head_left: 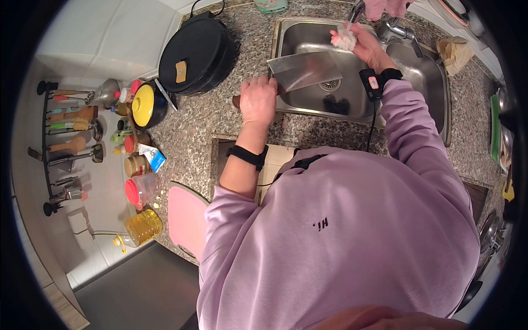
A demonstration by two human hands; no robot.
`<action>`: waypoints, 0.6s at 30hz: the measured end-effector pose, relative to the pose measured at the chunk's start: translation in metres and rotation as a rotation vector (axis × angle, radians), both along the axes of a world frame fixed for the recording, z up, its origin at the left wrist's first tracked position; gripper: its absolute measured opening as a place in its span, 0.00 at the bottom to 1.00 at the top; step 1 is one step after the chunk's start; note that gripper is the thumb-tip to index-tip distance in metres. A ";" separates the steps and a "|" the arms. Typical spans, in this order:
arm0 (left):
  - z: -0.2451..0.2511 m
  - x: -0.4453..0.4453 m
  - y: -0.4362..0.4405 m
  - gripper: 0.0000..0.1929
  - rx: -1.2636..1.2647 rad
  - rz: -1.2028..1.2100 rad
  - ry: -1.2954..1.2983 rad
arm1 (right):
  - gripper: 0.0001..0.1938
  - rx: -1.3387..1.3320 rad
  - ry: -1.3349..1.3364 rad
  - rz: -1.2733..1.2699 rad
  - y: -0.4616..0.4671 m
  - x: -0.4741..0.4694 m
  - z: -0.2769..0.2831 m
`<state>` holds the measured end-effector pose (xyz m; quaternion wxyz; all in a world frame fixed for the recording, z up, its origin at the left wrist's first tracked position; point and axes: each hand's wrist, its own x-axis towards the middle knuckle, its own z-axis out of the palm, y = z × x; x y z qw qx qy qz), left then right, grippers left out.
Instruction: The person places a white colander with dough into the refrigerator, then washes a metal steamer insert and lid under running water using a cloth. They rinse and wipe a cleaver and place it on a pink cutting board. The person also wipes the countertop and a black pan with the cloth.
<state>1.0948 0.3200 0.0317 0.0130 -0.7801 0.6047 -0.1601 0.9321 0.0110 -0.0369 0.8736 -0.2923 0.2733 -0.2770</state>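
My left hand [259, 99] grips the dark wooden handle of a cleaver [307, 71]. Its broad steel blade reaches over the left basin of a stainless steel double sink [284, 106] and looks wet. Up at the back of that basin is my right hand [367, 47], closed around a pale, bunched-up dishcloth or scrubber [345, 39] with pink parts. A thin stream of water from the faucet [356, 11] runs onto it. Below the blade are the drain strainer [330, 85] and a dark patch on the basin floor.
A black round electric pan [198, 55] stands left of the sink. A yellow-lidded pot [143, 105], jars, and an oil bottle [143, 227] line the left wall, near a pink cutting board [186, 218]. Utensils hang from a rack [46, 140]. A crumpled paper bag [455, 54] sits behind the right basin.
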 end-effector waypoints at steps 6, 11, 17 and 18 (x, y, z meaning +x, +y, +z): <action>-0.002 -0.007 -0.014 0.03 -0.017 -0.042 0.034 | 0.16 -0.465 0.408 0.094 0.015 0.002 0.013; -0.001 -0.012 -0.035 0.03 -0.033 -0.077 0.016 | 0.28 -0.866 0.698 0.392 0.037 0.014 0.024; -0.001 -0.022 -0.063 0.03 0.033 -0.114 -0.007 | 0.30 -1.352 0.363 0.172 0.099 0.020 0.037; 0.000 -0.024 -0.066 0.03 0.044 -0.124 -0.008 | 0.28 -1.360 0.366 0.176 0.106 0.022 0.036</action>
